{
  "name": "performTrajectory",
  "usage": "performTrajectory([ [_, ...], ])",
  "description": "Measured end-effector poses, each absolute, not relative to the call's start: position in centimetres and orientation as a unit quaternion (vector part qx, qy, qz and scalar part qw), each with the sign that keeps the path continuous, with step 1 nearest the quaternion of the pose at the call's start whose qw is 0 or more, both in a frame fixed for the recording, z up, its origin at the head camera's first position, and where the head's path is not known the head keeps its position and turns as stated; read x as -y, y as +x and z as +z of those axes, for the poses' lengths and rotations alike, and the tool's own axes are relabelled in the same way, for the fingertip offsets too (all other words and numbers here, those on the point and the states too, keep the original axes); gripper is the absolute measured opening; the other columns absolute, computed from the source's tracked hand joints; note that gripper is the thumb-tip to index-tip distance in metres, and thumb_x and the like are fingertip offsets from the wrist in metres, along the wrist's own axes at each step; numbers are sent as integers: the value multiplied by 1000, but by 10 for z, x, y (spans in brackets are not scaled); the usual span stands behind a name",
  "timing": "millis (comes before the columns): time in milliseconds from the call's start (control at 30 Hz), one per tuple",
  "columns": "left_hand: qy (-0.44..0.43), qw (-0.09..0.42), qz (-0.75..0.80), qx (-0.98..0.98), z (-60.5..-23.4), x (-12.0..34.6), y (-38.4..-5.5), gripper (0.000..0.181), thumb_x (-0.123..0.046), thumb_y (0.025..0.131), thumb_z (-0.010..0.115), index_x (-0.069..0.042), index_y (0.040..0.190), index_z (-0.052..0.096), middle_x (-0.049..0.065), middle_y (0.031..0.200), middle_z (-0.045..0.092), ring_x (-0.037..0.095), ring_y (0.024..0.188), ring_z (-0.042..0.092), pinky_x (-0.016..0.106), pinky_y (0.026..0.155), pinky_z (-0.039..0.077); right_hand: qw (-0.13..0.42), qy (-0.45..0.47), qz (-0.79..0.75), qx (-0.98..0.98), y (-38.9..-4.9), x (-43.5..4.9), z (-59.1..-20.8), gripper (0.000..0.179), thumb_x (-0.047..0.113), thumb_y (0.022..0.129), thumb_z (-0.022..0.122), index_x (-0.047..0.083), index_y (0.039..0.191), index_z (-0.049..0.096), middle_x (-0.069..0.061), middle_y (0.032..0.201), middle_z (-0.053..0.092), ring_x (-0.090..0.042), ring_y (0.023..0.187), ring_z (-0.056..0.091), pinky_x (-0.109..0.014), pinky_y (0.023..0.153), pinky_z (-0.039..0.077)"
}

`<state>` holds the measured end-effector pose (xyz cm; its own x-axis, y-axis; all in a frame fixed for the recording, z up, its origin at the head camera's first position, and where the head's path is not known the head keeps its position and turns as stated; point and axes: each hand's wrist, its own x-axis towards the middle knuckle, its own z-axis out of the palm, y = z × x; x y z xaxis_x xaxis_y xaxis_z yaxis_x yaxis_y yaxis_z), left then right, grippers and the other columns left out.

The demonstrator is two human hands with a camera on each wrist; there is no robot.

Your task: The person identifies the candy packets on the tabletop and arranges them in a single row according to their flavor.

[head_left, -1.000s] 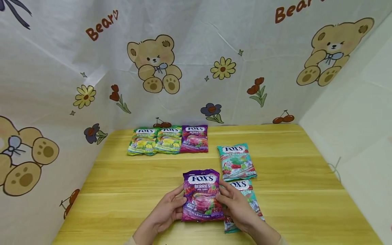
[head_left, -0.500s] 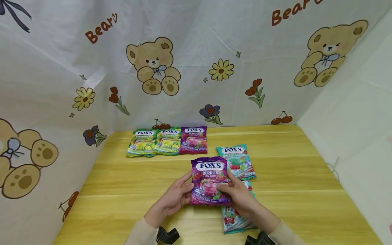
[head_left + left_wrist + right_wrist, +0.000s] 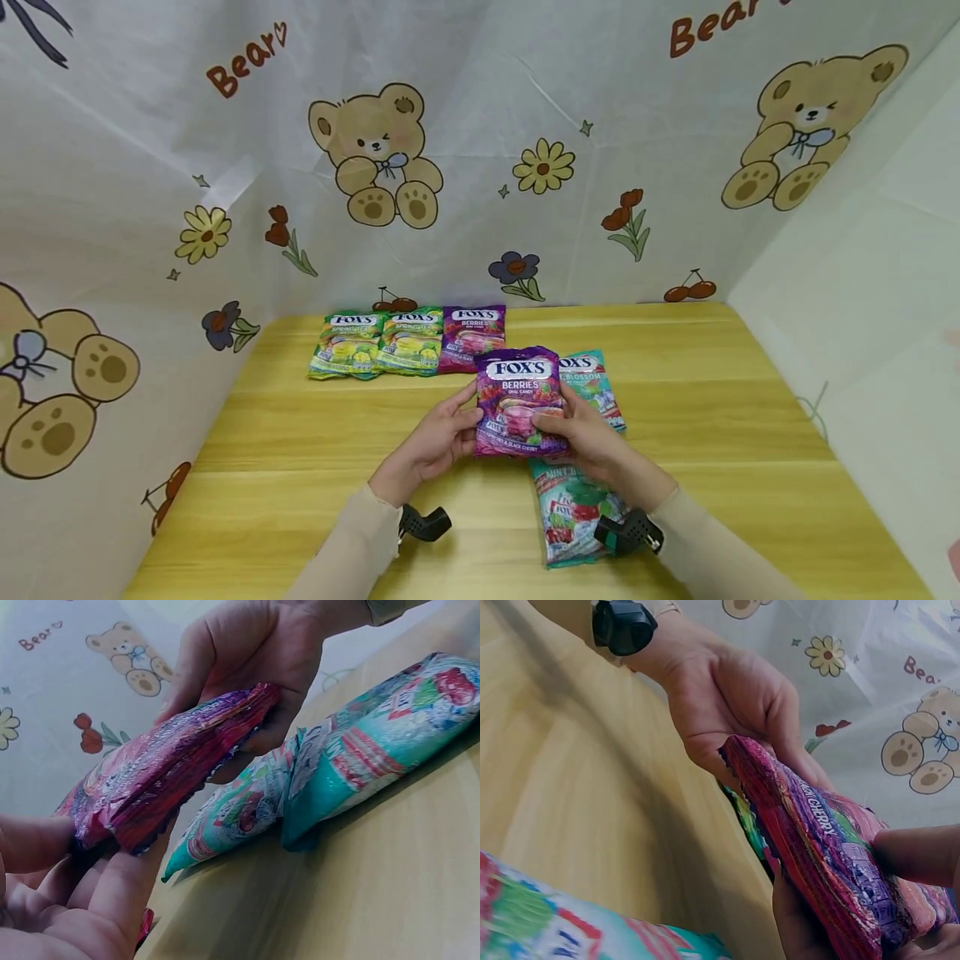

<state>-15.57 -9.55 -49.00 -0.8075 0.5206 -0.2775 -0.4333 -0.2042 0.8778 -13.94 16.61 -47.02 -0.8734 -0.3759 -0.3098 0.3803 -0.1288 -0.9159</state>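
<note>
A purple candy bag [image 3: 521, 404] marked FOX'S BERRIES is held between both hands above the table. My left hand [image 3: 442, 435] grips its left edge, thumb in front and fingers behind. The right hand [image 3: 596, 433] pinches the right edge with the thumb over the printed face. In the left wrist view the purple bag [image 3: 161, 772] shows its crimped lower seam, raised off the wood. Behind it in the head view, a teal mint candy bag [image 3: 600, 387] is partly covered. Another teal bag [image 3: 573, 521] lies below the right hand.
At the back of the table [image 3: 337, 467] lie two green candy bags [image 3: 345, 346] [image 3: 410, 342] and a second purple bag [image 3: 472, 329], side by side. A bear-print cloth [image 3: 465, 167] hangs behind. Black wrist cameras [image 3: 425, 523] sit on both wrists.
Both hands have carried the purple bag away from the body and slightly right, so it now overlaps the upper teal bag. More of the lower teal bag shows.
</note>
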Motion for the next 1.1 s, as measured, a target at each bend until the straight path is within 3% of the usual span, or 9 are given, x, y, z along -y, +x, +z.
performTrajectory([
  [133, 14, 280, 778, -562, -492, 85, -170, 56, -13, 111, 46, -11, 164, 28, 21, 149, 57, 16, 106, 73, 32, 90, 63, 237, 8, -748, -619, -155, -170, -469, 94, 12, 102, 64, 18, 167, -3, -23, 153, 49, -20, 110, 71, -38, 96, 61],
  [267, -22, 258, 775, -576, -491, 74, -184, 54, -15, 108, 53, -4, 159, 37, 19, 148, 58, 17, 110, 71, 32, 93, 61, 224, 29, -750, -622, -174, -174, -471, 85, 10, 102, 64, 19, 167, 10, -16, 139, 59, -19, 104, 72, -37, 91, 62],
  [400, -42, 253, 768, -587, -490, 65, -195, 55, -13, 105, 59, -4, 157, 41, 19, 147, 58, 20, 112, 72, 35, 93, 61, 218, 60, -750, -622, -191, -179, -474, 81, 9, 102, 64, 17, 166, 15, -10, 131, 60, -17, 102, 70, -32, 88, 62],
  [667, -55, 251, 748, -612, -488, 57, -216, 56, -7, 103, 62, -6, 156, 44, 18, 150, 57, 18, 108, 71, 32, 87, 63, 220, 76, -745, -625, -219, -185, -477, 81, 7, 101, 63, 16, 166, 17, -9, 129, 59, -18, 101, 69, -32, 87, 62],
  [900, -59, 246, 729, -636, -486, 50, -233, 56, -5, 102, 62, -7, 155, 46, 17, 153, 54, 21, 117, 66, 35, 95, 61, 219, 89, -734, -637, -237, -187, -474, 75, 6, 101, 63, 13, 164, 23, -7, 122, 62, -17, 97, 69, -30, 83, 62],
  [1100, -70, 238, 721, -646, -488, 46, -244, 55, -7, 102, 63, -10, 154, 49, 14, 155, 52, 17, 112, 63, 25, 80, 61, 227, 115, -710, -657, -254, -188, -471, 68, 9, 103, 59, 13, 163, 27, -12, 136, 58, -21, 109, 64, -32, 88, 60],
])
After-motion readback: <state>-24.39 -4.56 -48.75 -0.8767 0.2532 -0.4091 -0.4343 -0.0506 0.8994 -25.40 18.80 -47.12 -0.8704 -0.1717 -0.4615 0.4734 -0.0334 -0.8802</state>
